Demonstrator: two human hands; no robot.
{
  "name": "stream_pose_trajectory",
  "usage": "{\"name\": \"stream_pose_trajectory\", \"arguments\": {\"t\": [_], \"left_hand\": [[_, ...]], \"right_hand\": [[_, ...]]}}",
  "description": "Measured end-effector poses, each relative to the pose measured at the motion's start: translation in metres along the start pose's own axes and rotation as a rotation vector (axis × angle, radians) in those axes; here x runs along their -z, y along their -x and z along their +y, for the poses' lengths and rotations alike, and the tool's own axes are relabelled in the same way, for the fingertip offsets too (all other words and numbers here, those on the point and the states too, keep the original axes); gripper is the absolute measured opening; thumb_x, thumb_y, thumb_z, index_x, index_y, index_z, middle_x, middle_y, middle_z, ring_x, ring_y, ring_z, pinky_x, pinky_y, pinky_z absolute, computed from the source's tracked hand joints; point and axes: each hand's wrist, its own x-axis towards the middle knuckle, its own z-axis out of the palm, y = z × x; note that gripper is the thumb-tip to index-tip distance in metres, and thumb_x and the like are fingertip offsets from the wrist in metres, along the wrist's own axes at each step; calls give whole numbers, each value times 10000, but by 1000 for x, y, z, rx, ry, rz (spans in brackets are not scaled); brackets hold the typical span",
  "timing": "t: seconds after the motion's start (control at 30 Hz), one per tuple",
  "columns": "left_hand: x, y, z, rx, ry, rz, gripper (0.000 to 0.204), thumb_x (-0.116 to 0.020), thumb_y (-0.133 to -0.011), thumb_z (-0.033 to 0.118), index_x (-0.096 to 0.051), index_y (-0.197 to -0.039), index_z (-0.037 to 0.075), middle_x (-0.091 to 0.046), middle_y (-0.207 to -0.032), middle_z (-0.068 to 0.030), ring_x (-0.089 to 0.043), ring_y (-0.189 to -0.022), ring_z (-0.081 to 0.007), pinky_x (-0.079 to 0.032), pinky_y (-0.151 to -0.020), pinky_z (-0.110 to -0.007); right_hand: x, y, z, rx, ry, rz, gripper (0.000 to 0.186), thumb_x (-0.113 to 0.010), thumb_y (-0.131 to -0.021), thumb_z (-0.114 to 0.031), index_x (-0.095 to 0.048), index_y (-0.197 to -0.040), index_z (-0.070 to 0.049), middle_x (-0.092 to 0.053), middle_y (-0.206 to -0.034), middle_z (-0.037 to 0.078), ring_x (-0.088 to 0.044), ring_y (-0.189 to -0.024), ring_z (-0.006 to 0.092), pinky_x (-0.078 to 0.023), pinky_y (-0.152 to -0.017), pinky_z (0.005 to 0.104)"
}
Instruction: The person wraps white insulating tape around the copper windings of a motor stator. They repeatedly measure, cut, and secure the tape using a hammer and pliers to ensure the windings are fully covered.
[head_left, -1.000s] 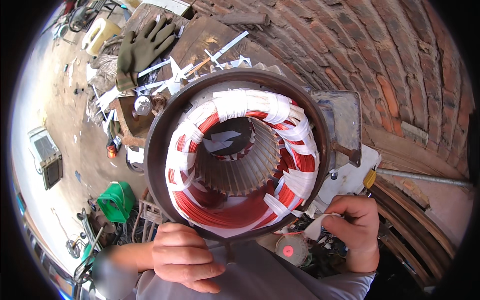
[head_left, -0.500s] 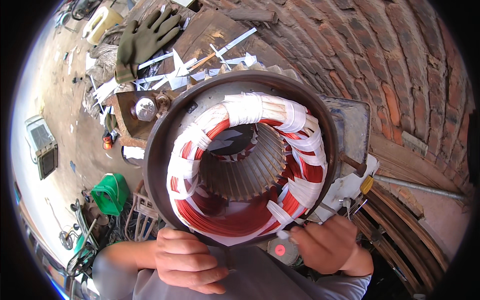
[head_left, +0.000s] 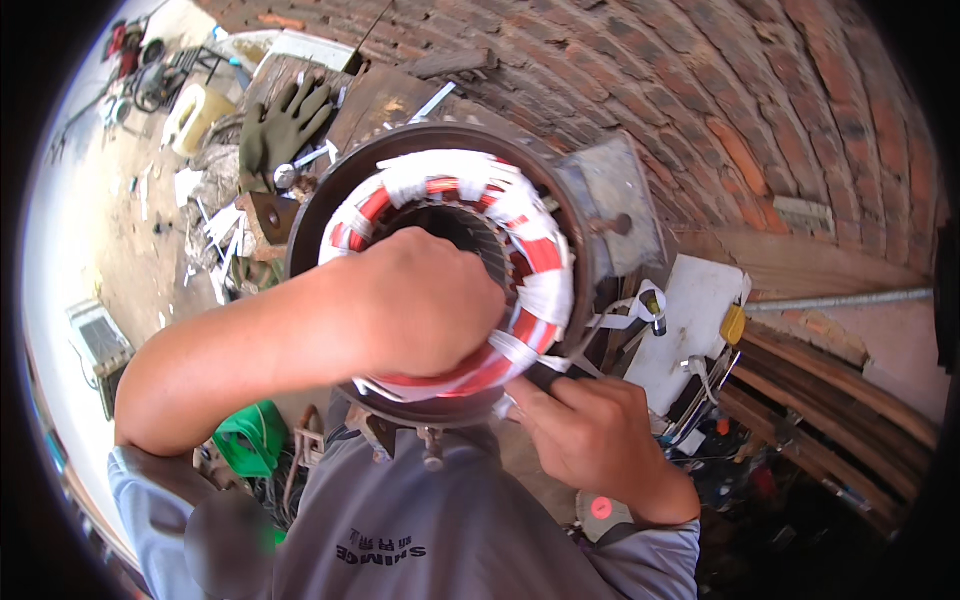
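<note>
Weathered brick wall (head_left: pixel 640 80) rises along the far right, beside a wooden table (head_left: pixel 375 100) where an olive work glove (head_left: pixel 283 130) lies. Just in front of the person's grey shirt (head_left: pixel 400 500) is a round, dark metal motor housing (head_left: pixel 450 138), holding a ring-shaped stator winding (head_left: pixel 545 255) of red wire bound with white tape. Across the winding reaches the left hand (head_left: pixel 435 300), knuckles up over the central opening; its fingers are hidden, so I cannot tell whether they grip anything. At the near right of the rim, the right hand (head_left: pixel 600 425) has its fingers drawn narrow against the winding's outer edge, white material showing by the fingertips; whether it is pinched I cannot tell. Lower left sits a green container (head_left: pixel 258 440).
</note>
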Motion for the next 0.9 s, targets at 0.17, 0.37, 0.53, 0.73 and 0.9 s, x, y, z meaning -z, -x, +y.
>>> {"name": "stream_pose_trajectory", "arguments": {"t": [0.17,0.37,0.53,0.73,0.9], "left_hand": [[-24,-18,-8,135,92,130,174,-658,-840,185,-761,-843,46,-720,-805,-232,-720,-819,-427,-581,-756,-506],[-19,-5,0,278,-17,91,212,-669,-917,235,-761,-932,44,-742,-866,-196,-726,-868,-396,-573,-795,-485],[-21,-8,-10,159,358,37,221,-632,-915,185,-764,-991,25,-748,-959,-210,-719,-956,-370,-558,-866,-431],[-20,-10,11,435,45,109,249,-613,-856,128,-766,-1003,-3,-745,-1009,-240,-725,-995,-384,-576,-882,-454],[-17,13,8,562,-235,537,187,-582,-878,142,-667,-899,-23,-716,-832,-263,-725,-803,-429,-590,-752,-512]], "right_hand": [[-25,13,1,-81,-274,322,319,-798,-820,-47,-735,-1132,-24,-617,-744,81,-632,-601,216,-498,-549,337],[-80,45,6,-228,-627,745,224,-757,-864,49,-730,-1086,45,-686,-832,103,-648,-683,147,-501,-600,278],[-78,30,-7,-127,-443,806,133,-753,-879,-11,-725,-1004,27,-678,-829,132,-683,-677,274,-529,-601,336],[-92,37,6,-421,-648,836,185,-664,-984,-97,-712,-1088,48,-722,-849,118,-683,-739,162,-531,-680,284],[-116,34,66,-589,-542,595,242,-604,-992,-106,-692,-1169,33,-716,-809,88,-656,-726,148,-515,-694,302]]}}
